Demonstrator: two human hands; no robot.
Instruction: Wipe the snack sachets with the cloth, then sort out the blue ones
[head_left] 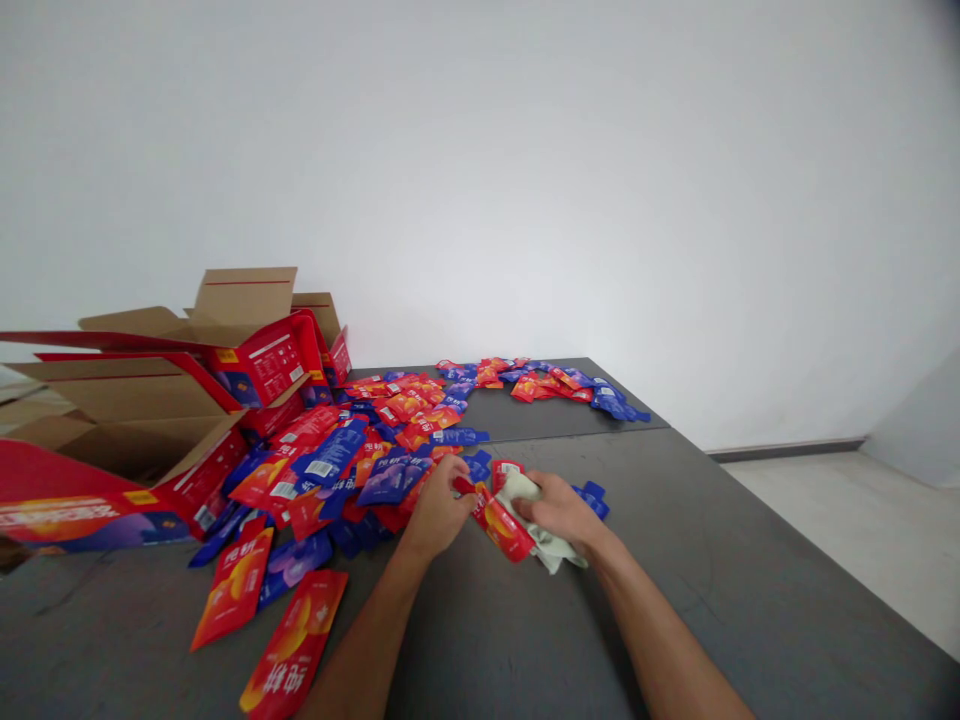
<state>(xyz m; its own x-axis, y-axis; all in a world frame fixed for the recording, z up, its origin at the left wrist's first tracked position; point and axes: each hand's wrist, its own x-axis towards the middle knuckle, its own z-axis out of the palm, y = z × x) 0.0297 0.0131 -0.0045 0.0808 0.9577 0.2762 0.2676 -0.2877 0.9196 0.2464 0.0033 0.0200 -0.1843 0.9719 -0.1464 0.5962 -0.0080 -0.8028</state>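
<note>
Over the dark table point(675, 600), a red pouch point(509, 532) is held tilted between both hands. Its upper left end is pinched by the left hand point(437, 502), whose fingers are closed on it, while a pale cloth point(551, 550) (crumpled, partly hidden) is gripped by the right hand point(559, 510) against the pouch. From there, a heap of red and blue pouches point(330, 465) is spread towards ten o'clock, open cartons point(202, 470) are seen beyond it, and a loose red pouch point(296, 640) is laid at eight o'clock.
</note>
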